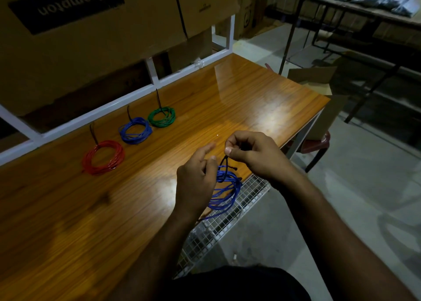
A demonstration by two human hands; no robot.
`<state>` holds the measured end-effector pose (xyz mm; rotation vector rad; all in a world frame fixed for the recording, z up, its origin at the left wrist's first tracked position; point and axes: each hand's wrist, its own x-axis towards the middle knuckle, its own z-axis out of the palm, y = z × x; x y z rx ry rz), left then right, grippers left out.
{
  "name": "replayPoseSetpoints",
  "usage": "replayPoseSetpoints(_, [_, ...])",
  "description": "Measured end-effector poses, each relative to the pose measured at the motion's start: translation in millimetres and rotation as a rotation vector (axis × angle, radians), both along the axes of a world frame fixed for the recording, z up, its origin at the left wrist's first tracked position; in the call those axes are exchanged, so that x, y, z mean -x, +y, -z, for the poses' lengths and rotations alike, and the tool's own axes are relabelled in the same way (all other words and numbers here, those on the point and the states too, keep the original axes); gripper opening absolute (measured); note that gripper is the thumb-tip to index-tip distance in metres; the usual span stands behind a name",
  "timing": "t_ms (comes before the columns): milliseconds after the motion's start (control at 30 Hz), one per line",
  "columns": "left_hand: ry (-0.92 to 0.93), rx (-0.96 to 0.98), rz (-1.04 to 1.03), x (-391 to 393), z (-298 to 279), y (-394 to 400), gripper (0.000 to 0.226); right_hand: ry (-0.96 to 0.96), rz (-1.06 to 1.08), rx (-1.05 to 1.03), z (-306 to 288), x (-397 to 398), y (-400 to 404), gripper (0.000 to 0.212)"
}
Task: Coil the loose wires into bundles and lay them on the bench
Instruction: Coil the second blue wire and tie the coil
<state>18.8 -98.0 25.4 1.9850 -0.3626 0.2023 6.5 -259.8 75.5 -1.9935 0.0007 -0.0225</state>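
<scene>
A blue wire coil (225,191) hangs over the bench's near right edge, looped by a black cable tie (226,165). My left hand (197,177) holds the coil from its left side, with thumb and fingers partly hidden behind it. My right hand (250,153) pinches the tie's upper end just above the coil. Three tied bundles lie in a row on the wooden bench (114,209): a red bundle (103,157), a blue bundle (135,130) and a green bundle (161,116), each with a black tie tail sticking up.
Large cardboard boxes (91,27) stand behind a white metal frame (136,91) at the bench's back. A wire mesh shelf (227,223) sits under the bench's right edge. A red stool (316,143), an open carton (319,79) and a dark table (355,6) stand to the right.
</scene>
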Motion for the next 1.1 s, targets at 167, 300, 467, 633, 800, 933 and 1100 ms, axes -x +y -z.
replayPoseSetpoints(167, [-0.065, -0.107, 0.042, 1, 0, 4, 0.03, -0.255, 0.002, 0.429, -10, 2, 8, 0.014])
replayPoseSetpoints(300, [-0.165, -0.178, 0.047, -6, 1, 8, 0.034, -0.376, -0.035, 0.445, -14, 6, 16, 0.01])
replayPoseSetpoints(467, [-0.135, -0.118, 0.1, 2, -8, 6, 0.03, -0.427, 0.098, 0.403, -6, -4, 19, 0.008])
replayPoseSetpoints(633, [-0.106, -0.133, 0.028, 0, -13, 13, 0.027, -0.423, -0.087, 0.376, -5, 8, 37, 0.01])
replayPoseSetpoints(800, [-0.107, -0.154, 0.053, -5, -10, 18, 0.025, -0.339, 0.019, 0.184, -5, 0, 32, 0.01])
replayPoseSetpoints(933, [-0.031, -0.057, 0.03, -2, -2, 21, 0.027, -0.177, 0.059, 0.157, -3, -14, 28, 0.01])
replayPoseSetpoints(1100, [0.057, 0.082, -0.005, 2, -4, 17, 0.019, 0.115, 0.033, -0.25, -3, -21, 26, 0.028])
